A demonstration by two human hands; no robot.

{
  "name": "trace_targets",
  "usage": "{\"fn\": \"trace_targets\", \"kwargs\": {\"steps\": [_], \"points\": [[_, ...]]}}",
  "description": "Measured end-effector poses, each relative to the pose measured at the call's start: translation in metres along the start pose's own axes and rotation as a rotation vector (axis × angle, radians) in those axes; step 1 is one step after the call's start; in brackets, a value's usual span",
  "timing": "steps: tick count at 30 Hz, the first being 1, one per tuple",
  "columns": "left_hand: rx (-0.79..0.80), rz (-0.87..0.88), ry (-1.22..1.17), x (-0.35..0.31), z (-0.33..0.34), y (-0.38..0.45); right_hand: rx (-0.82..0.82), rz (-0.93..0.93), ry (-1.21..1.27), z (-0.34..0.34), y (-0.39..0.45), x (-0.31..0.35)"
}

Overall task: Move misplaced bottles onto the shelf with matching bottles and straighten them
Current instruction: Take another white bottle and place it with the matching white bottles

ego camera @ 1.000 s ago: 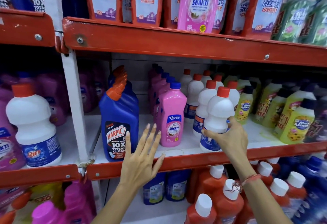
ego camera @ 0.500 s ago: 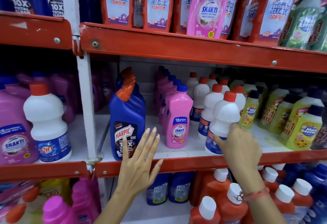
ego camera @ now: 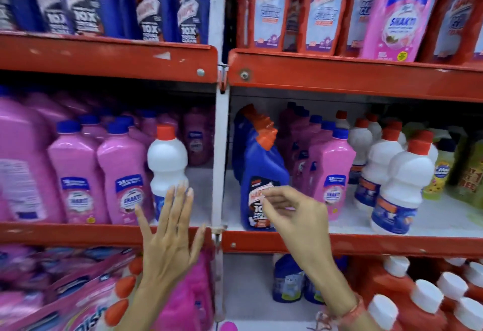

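While both hands are empty, the misplaced white bottle (ego camera: 167, 163) stands alone at the right end of the left middle shelf (ego camera: 78, 234), hard against a row of pink Shakti bottles (ego camera: 125, 179) and beside the white upright post (ego camera: 220, 160). Its red cap and blue label match the white red-capped bottles (ego camera: 400, 186) lined up on the right middle shelf (ego camera: 366, 243), so that row looks like its proper home. The left hand (ego camera: 170, 241) is spread flat with fingers straight, its fingertips overlapping the lower part of the white bottle; whether they touch it cannot be told, but the open palm seems poised to close round the body. The right hand (ego camera: 295, 223) hangs loosely curled, gripping nothing, in front of the blue Harpic bottle (ego camera: 261, 181) near the front left corner of the right shelf. That Harpic bottle may itself be out of place, since its kin fill the top shelf on the left. On the top right shelf a pink Shakti pouch (ego camera: 400, 11) sits among red refill packs, likely another stray. Motion blur softens most labels.
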State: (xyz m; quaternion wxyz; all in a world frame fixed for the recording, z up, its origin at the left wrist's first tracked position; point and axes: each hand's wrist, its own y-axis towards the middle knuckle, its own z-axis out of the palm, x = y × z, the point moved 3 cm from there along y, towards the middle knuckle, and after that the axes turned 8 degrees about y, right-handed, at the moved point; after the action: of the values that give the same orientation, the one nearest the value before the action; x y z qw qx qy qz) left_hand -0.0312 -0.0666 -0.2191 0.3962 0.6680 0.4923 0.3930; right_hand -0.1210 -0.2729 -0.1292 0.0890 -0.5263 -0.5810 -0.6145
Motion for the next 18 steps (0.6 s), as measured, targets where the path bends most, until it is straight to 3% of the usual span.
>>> {"fn": "trace_targets", "kwargs": {"steps": [8,13,18], "points": [[0.112,-0.066,0.007,0.068,0.023,-0.016,0.192,0.095,0.229,0.106,-0.011,0.01],[0.193,-0.039,-0.06,0.079,0.037,-0.02,0.241,0.125,0.063,0.162,0.002,0.017],[0.171,0.006,-0.053,0.085,0.046,-0.02,0.168,0.144,-0.001,0.188,0.012,0.012]]}}
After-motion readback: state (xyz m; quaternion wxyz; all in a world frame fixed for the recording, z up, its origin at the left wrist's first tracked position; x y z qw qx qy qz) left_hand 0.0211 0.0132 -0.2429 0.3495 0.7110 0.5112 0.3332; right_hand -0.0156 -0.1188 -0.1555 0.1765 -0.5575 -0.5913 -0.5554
